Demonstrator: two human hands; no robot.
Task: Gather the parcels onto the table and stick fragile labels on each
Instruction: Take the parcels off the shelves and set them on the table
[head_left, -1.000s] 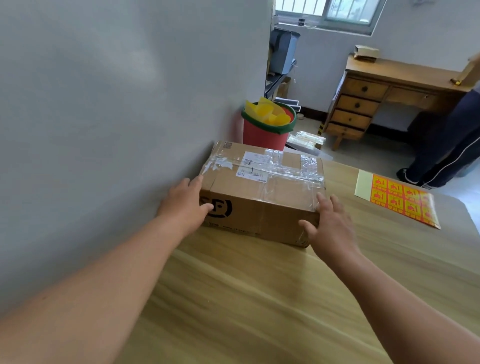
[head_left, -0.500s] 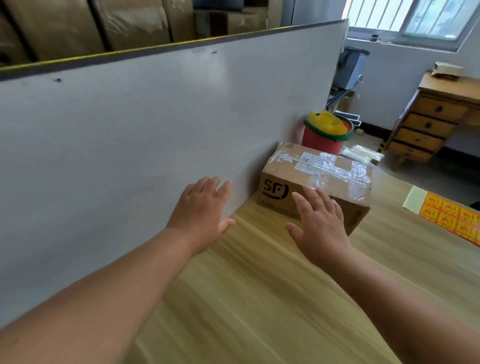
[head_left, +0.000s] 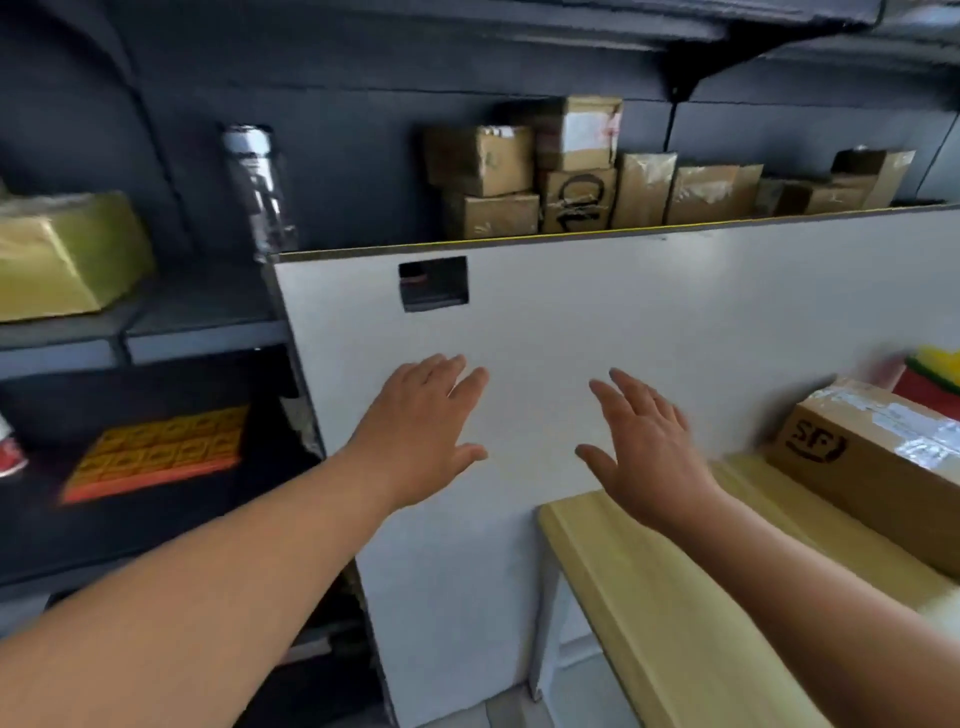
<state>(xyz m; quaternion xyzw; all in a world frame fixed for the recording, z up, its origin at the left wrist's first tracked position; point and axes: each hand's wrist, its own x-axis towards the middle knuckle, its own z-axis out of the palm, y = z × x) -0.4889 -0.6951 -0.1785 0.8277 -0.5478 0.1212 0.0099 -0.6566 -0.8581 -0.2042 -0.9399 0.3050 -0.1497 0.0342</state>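
One taped cardboard parcel (head_left: 878, 467) with a black logo lies on the wooden table (head_left: 649, 597) at the right, against the white partition (head_left: 649, 322). Behind the partition, several brown parcels (head_left: 576, 171) are stacked on a dark shelf. My left hand (head_left: 421, 431) and my right hand (head_left: 644, 441) are both raised in front of the partition with fingers spread, holding nothing. A stack of orange label sheets (head_left: 161, 452) lies on a lower shelf at the left.
A yellow-wrapped package (head_left: 62, 254) sits on the left shelf beside a clear bottle (head_left: 260, 192). A red bin with yellow contents (head_left: 930, 379) shows at the right edge. The partition has a small rectangular cutout (head_left: 434, 283).
Both hands have let go of the parcel on the table and lifted away to the left. My view has swung left and up toward the shelves behind the partition.
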